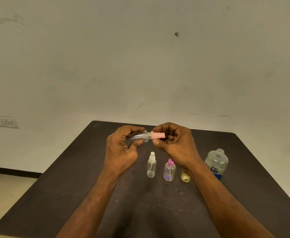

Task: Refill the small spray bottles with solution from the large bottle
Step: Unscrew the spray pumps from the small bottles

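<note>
Below both hands: dark table (92, 177). Large bottle (216, 163), uncapped, upright just right of right wrist. Left hand (122, 148) curled round clear small bottle (139, 136), held sideways above table. Right hand (173, 143) pinching pink spray cap (158, 135) at that bottle's neck. Under hands, upright in row: white-capped bottle (151, 166), purple-capped bottle (169, 170), yellowish bottle (185, 177) partly hidden behind right wrist.
</note>
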